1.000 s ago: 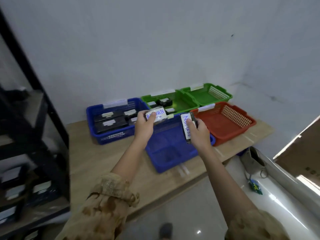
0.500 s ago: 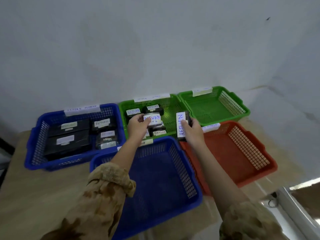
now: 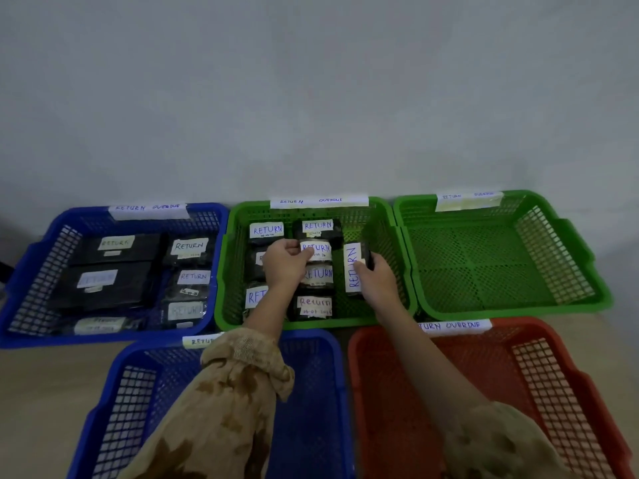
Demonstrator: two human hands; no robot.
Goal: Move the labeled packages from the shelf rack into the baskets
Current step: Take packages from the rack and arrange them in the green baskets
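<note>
Both hands reach into the middle green basket point(image 3: 228, 271), which holds several black packages with white "RETURN" labels. My left hand point(image 3: 283, 266) grips one small labeled package point(image 3: 316, 252) above the pile in that basket. My right hand point(image 3: 378, 280) holds another black package point(image 3: 354, 269) upright on its edge at the right side of the same basket, its label running vertically. The shelf rack is out of view.
A blue basket point(image 3: 34, 271) at the back left holds several labeled black packages. A green basket point(image 3: 501, 264) sits at the back right, a blue basket point(image 3: 311, 409) and a red basket point(image 3: 518, 392) in front. All rest on a wooden table against a white wall.
The view has closed in on the baskets. Both hands have moved forward and down into the middle green basket, each still holding its package.
</note>
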